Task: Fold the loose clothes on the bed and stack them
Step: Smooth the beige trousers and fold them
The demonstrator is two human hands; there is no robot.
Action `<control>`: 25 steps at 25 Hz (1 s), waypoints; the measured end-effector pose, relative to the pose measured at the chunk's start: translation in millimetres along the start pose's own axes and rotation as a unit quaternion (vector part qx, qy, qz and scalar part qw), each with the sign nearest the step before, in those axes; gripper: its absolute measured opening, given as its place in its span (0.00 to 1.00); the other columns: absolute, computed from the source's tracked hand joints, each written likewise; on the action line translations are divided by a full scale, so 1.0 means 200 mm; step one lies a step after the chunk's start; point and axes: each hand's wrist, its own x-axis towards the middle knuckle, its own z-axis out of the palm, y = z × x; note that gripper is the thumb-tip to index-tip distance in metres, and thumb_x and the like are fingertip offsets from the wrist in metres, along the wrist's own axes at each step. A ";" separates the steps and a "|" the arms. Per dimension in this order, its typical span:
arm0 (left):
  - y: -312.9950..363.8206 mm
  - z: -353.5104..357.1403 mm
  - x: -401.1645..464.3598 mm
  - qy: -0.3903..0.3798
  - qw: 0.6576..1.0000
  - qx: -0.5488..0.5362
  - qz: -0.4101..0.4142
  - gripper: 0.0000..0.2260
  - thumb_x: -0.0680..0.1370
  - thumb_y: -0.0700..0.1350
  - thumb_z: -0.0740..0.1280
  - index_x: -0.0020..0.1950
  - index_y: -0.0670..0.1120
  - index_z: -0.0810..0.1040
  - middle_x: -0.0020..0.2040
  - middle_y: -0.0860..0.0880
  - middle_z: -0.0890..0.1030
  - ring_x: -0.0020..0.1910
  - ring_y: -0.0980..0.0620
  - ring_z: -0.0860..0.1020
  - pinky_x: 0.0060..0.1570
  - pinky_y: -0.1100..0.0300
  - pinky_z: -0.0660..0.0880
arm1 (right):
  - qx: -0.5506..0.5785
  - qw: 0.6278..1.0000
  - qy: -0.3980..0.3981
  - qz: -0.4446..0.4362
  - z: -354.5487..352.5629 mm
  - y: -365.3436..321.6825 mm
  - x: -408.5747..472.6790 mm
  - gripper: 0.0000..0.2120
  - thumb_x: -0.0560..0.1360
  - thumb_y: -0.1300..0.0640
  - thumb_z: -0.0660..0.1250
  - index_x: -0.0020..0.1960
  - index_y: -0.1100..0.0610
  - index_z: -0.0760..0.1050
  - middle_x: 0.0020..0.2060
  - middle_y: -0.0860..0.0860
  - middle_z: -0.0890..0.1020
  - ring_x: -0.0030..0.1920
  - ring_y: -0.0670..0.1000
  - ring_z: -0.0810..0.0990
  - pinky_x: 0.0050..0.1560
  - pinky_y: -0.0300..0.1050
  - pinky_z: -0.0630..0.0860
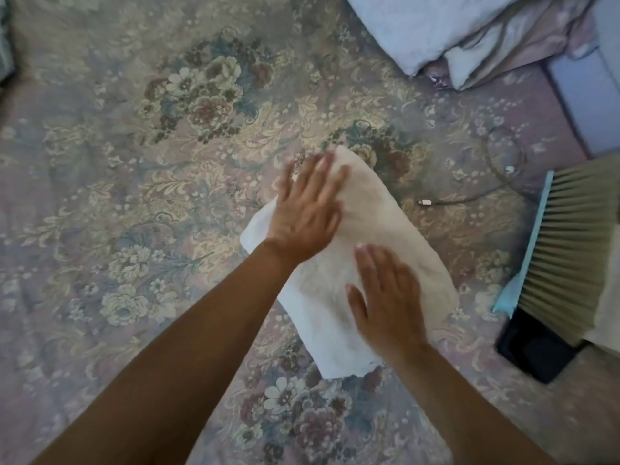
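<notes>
You have one view only, from the camera worn on your head, so no second view overlaps with it. It looks steeply down and forward onto the bed (100, 162), whose flowered cover fills nearly the whole frame. Your forearms enter from the bottom edge and reach up toward the middle, where the left hand (307, 209) and right hand (389, 297) lie flat on a folded white cloth (402, 229) close below the lens. The wide angle bends the edges: pillows (436, 25) sit at the upper right corner, a hand brush (577, 250) at the right edge. The hands show motion blur.
</notes>
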 end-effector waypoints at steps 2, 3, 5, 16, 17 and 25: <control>0.00 0.08 -0.02 -0.094 0.981 0.055 0.159 0.24 0.81 0.54 0.51 0.76 0.49 0.58 0.76 0.43 0.59 0.75 0.41 0.57 0.72 0.37 0.49 | -0.063 0.988 -0.098 0.097 0.03 0.12 0.07 0.36 0.77 0.38 0.48 0.78 0.56 0.49 0.76 0.60 0.55 0.76 0.60 0.53 0.70 0.66 0.54; -0.02 0.12 -0.04 -0.157 0.970 0.065 0.173 0.24 0.81 0.56 0.50 0.77 0.52 0.55 0.77 0.46 0.54 0.76 0.43 0.53 0.72 0.39 0.44 | -0.082 0.978 -0.155 0.113 0.07 0.18 0.07 0.37 0.76 0.34 0.45 0.77 0.52 0.36 0.77 0.56 0.43 0.77 0.56 0.40 0.71 0.67 0.46; -0.07 0.20 -0.07 -0.218 0.963 0.054 0.147 0.24 0.82 0.58 0.49 0.77 0.55 0.51 0.78 0.49 0.49 0.77 0.46 0.48 0.73 0.42 0.40 | -0.090 0.967 -0.213 0.110 0.16 0.25 0.04 0.36 0.76 0.33 0.42 0.72 0.48 0.26 0.74 0.50 0.29 0.72 0.49 0.26 0.70 0.68 0.41; -0.13 0.21 -0.16 -0.147 0.964 0.069 0.210 0.26 0.79 0.58 0.52 0.74 0.49 0.64 0.75 0.43 0.62 0.74 0.40 0.59 0.69 0.35 0.57 | -0.015 0.957 -0.256 0.139 0.19 0.38 0.11 0.39 0.73 0.30 0.42 0.68 0.44 0.20 0.73 0.49 0.29 0.75 0.58 0.34 0.73 0.61 0.39; -0.12 0.19 -0.15 -0.157 0.963 0.066 0.211 0.27 0.79 0.59 0.52 0.75 0.49 0.63 0.75 0.43 0.61 0.74 0.40 0.59 0.69 0.34 0.57 | -0.017 0.956 -0.258 0.137 0.17 0.37 0.12 0.40 0.74 0.31 0.45 0.70 0.45 0.22 0.74 0.50 0.30 0.75 0.58 0.35 0.72 0.61 0.38; -0.39 -0.01 -0.34 -0.213 0.886 0.113 0.397 0.49 0.64 0.73 0.64 0.78 0.49 0.55 0.77 0.41 0.56 0.75 0.39 0.54 0.69 0.33 0.53 | -0.042 0.985 -0.122 0.113 0.05 -0.20 -0.13 0.48 0.67 0.30 0.61 0.70 0.68 0.66 0.69 0.69 0.66 0.68 0.69 0.66 0.62 0.72 0.63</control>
